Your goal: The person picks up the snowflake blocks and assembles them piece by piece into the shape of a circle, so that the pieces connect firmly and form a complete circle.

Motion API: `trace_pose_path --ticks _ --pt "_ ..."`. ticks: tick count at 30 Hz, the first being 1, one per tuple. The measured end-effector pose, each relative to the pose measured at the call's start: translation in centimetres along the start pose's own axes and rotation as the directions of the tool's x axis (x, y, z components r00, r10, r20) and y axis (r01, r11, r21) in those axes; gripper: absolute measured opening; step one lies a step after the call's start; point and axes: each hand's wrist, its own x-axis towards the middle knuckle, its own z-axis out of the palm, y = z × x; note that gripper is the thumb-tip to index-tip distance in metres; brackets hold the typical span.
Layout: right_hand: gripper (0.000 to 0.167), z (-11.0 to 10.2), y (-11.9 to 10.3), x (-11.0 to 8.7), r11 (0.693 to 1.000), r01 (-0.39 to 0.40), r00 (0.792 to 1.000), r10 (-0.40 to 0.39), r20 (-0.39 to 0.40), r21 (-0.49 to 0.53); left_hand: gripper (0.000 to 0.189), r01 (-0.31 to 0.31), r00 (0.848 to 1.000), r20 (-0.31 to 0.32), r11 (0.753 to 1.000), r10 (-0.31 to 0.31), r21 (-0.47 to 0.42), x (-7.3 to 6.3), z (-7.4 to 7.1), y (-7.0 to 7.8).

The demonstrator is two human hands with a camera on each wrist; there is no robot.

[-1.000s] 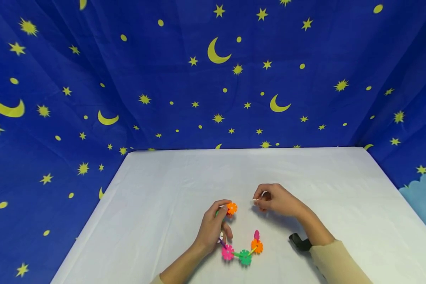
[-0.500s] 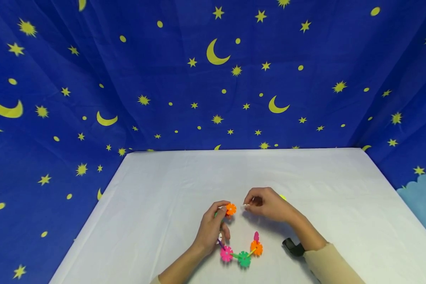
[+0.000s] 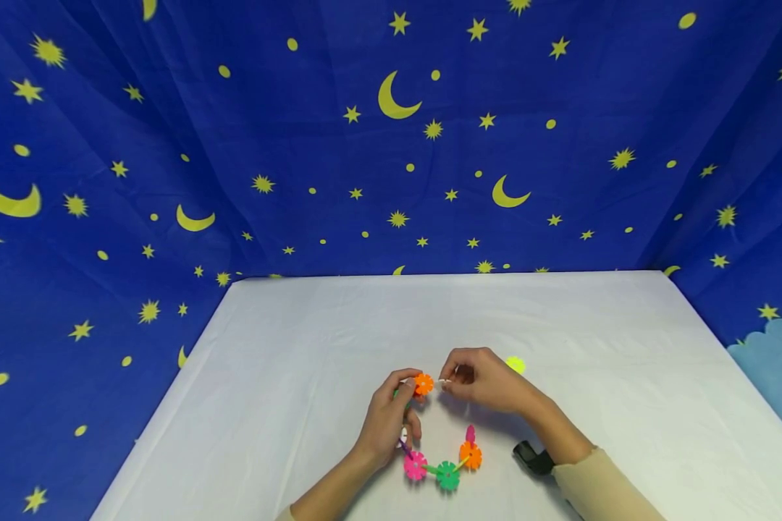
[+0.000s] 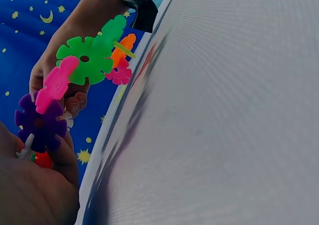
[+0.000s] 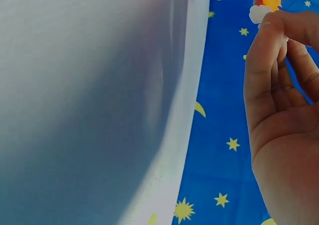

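Note:
A chain of flower-shaped interlocking plastic discs curves over the table, with pink (image 3: 415, 466), green (image 3: 447, 476) and orange (image 3: 471, 455) discs along its near side. My left hand (image 3: 387, 418) grips its upper end, where another orange disc (image 3: 423, 383) sticks out past thumb and fingers. A purple disc (image 4: 40, 122) shows beside the fingers in the left wrist view. Between thumb and forefinger, my right hand (image 3: 489, 380) pinches a white disc (image 5: 258, 14), its edge right at that orange disc. The fingers partly cover both discs.
A loose yellow disc (image 3: 515, 364) lies on the white-covered table (image 3: 287, 347) behind the right hand. A black device (image 3: 532, 458) sits at the right wrist. Blue cloth (image 3: 326, 130) with moons and stars encloses the back and sides.
My right hand has moved left with the white disc, up to the orange disc. The yellow disc has come into sight behind it. My left hand stays nearly still.

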Motion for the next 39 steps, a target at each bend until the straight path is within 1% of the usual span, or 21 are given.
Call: trace_pose_path --ticks 10,18,23,28,31,35,39 --pt "0.010 0.0 0.0 0.0 0.999 0.043 0.999 -0.043 -0.001 0.002 0.040 -0.014 1.000 0.001 1.000 0.014 0.005 -0.1 0.1 0.0" --pt "0.011 0.1 -0.2 -0.1 0.999 0.054 0.999 -0.054 -0.007 -0.006 0.042 -0.012 1.000 0.015 1.000 0.012 -0.003 -0.1 0.1 0.1" --pt "0.007 0.3 -0.3 0.0 0.997 0.078 0.997 -0.078 -0.008 -0.004 0.043 -0.005 1.000 0.021 1.000 0.005 0.010 -0.2 0.1 0.3" --pt "0.011 0.5 -0.6 0.1 0.996 0.084 0.996 -0.084 -0.009 -0.009 0.041 0.002 0.999 0.035 1.000 -0.003 0.027 -0.3 0.1 0.3" --pt "0.014 0.6 -0.8 0.1 0.995 0.103 0.995 -0.103 -0.014 -0.012 0.041 0.003 0.999 0.052 0.999 -0.005 0.036 -0.4 0.1 0.3" --pt "0.013 0.7 -1.0 0.2 0.990 0.138 0.990 -0.139 -0.019 -0.014 0.041 0.005 0.998 0.063 0.999 -0.008 0.050 -0.4 0.0 0.5" --pt "0.012 0.8 -0.9 0.2 0.989 0.141 0.990 -0.142 -0.026 -0.036 0.037 0.013 0.998 0.060 0.999 -0.016 0.047 -0.2 -0.1 0.5"
